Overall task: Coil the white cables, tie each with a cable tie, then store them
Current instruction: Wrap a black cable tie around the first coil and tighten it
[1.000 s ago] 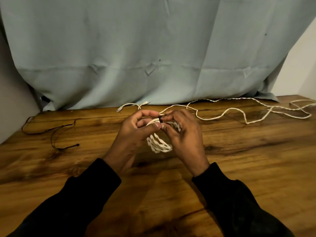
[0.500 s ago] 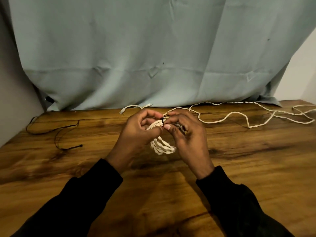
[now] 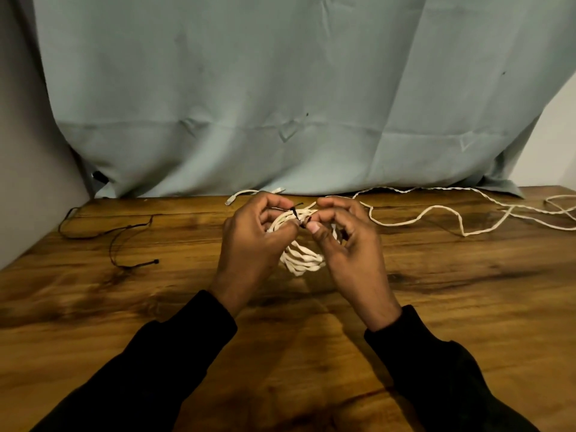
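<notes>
Both hands are holding the white cable coil (image 3: 300,260) above the worktop (image 3: 467,307). The left hand (image 3: 252,244) is gripping the loops so they stay together. The right hand (image 3: 346,244) is pinching the black cable tie (image 3: 295,213) just beside that grip, likely to pull it tight.

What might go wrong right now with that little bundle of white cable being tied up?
Both hands, left and right, hold the coiled white cable in the air while working the black cable tie. If a pinch slips, the loops could spring apart. The tie might also catch only some strands. The loose white cable behind could snag.
</notes>
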